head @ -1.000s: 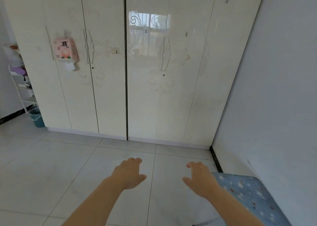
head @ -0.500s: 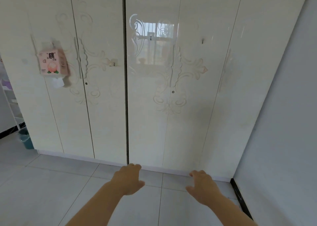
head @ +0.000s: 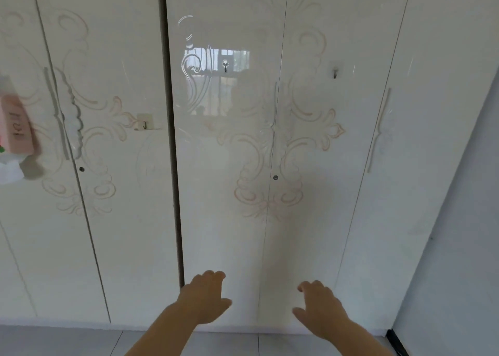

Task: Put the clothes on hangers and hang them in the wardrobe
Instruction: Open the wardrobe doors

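The white wardrobe (head: pixel 243 153) fills nearly the whole frame, all its doors closed. Low in the centre, the left hand (head: pixel 206 300) and right hand (head: pixel 320 308) reach toward it, fingers loosely spread and holding nothing. A pink box (head: pixel 16 129) hangs at the left edge.

single head view, close to the wardrobe (head: pixel 243 166), facing its shut doors, tilted down toward floor (head: pixel 67 339).

You face glossy cream wardrobe doors (head: pixel 221 220) mirroring a bright window (head: pixel 216 85); grey wall (head: pixel 459 234) at right, pale floor tiles (head: pixel 54 341) below.
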### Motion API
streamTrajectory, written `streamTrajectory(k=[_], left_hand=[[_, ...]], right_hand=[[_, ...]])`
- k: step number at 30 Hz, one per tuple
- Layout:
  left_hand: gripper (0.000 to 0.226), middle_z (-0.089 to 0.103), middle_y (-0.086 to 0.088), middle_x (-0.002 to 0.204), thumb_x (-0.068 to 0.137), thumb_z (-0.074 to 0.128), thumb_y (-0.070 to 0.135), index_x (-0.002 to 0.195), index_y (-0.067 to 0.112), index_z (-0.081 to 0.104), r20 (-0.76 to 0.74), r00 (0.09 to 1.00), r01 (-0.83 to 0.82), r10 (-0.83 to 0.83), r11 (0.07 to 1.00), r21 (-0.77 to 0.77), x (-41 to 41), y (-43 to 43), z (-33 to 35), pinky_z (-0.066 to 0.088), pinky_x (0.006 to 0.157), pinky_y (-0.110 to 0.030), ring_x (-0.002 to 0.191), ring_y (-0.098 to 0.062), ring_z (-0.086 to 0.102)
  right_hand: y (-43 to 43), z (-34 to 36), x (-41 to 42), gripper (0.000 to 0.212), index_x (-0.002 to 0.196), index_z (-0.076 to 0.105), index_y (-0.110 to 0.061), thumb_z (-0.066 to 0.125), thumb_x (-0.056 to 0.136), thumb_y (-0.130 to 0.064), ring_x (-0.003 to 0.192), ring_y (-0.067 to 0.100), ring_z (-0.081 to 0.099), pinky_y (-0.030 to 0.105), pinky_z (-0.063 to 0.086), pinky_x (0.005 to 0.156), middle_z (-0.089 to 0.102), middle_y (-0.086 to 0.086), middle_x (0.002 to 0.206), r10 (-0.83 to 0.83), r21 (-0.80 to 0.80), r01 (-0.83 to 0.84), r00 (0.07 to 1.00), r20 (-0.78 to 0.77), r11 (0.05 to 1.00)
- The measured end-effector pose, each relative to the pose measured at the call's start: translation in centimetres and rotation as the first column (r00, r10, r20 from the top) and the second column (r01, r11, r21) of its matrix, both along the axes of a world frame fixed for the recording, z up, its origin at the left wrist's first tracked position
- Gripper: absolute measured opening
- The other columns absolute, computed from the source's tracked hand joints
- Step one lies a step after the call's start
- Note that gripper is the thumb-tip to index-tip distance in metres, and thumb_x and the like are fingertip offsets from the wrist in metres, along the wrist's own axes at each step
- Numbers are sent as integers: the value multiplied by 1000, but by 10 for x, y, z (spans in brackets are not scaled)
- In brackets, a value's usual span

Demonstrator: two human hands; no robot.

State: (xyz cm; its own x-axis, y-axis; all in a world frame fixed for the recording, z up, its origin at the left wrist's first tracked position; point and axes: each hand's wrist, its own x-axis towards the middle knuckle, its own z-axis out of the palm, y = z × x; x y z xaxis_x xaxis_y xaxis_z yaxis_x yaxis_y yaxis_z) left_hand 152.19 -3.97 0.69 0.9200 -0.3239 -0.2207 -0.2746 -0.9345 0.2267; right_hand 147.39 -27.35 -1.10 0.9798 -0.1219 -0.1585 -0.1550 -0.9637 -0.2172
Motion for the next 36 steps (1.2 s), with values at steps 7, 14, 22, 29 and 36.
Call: streamTrajectory(k=[7, 14, 22, 29, 36], left_hand=[[64, 30, -1, 147, 92, 44, 44, 145, 20, 17, 76, 995, 68, -68, 998, 2, 153, 13, 29, 33, 104, -35, 131, -21, 34], [63, 30, 0, 147, 92, 44, 42, 145, 22, 18, 237, 957, 186, -166, 980, -67, 276, -22, 60, 33, 103, -34, 131, -19, 33], [60, 28, 6, 145, 91, 46, 40, 143, 23, 21, 682, 711, 343, -170, 931, -126, 404, -99, 125, 28, 105, -29, 132, -16, 27], [58, 52, -17, 133, 72, 74, 25, 124, 6, 56, 951, 276, 467, -136, 884, -9, 479, -151, 187, 39, 98, -54, 123, -38, 48], [55, 22, -7, 152, 93, 36, 37, 142, 14, 32, 995, -9, 488, -104, 868, 95, 540, -173, 180, 17, 113, -51, 138, -31, 25]], right_hand=[[24, 23, 129, 52, 137, 35, -20, 49, 91, -40, 122, 18, 41, 30, 37, 101, 41, 1, 133, -44, -10, 45, 996, 73, 999], [4, 57, 257, 52, 137, 35, -20, 49, 91, -39, 120, 19, 42, 30, 38, 100, 42, 2, 133, -47, -42, 58, 973, 227, 997], [-46, 144, 389, 55, 141, 33, -21, 53, 91, -35, 126, 17, 38, 27, 35, 103, 38, 1, 139, -44, 67, 2, 769, 638, 998], [-79, 205, 458, 66, 141, 32, -16, 60, 85, -39, 131, 13, 31, 18, 25, 100, 37, 3, 141, -149, 175, -9, 479, 865, 985], [-74, 206, 492, 71, 139, 35, -17, 65, 81, -44, 124, 11, 40, 34, 36, 105, 45, -4, 134, -321, 339, 14, 361, 876, 941]])
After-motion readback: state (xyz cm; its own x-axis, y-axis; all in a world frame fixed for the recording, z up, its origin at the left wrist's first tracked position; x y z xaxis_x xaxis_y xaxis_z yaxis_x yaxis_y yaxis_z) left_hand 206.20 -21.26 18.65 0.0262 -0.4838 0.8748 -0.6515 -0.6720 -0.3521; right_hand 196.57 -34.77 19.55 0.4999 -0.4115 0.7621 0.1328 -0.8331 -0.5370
